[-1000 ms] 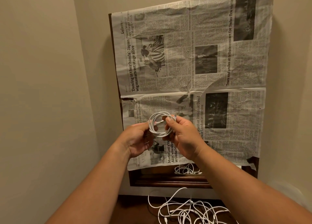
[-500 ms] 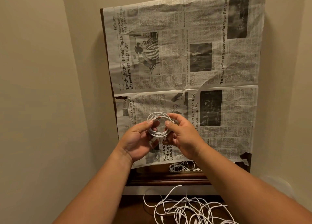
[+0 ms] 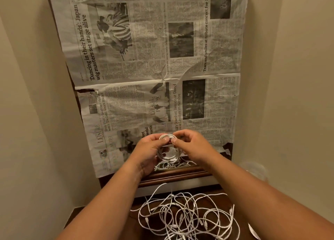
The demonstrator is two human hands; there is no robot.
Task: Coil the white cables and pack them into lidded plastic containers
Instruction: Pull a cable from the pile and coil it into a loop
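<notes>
Lowered toward bench (image 3: 173,173); both hands' fingers (image 3: 163,139) pinching one coil (image 3: 167,155). Loose cables (image 3: 188,220) left, none packed.

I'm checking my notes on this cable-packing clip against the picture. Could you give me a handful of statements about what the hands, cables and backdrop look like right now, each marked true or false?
1. Both hands hold one coiled white cable between them. True: the left hand and the right hand pinch it near its top.
2. A tangle of loose cables lies on the dark wooden surface below the hands. True.
3. The panel behind the hands is covered with plain brown paper. False: it is covered with newspaper, printed with headlines and photos.
4. The coil is resting inside a lidded plastic container. False: it is held up in the air, and no container clearly shows.
5. The left hand is empty and hangs at the side. False: it grips the coil.
</notes>
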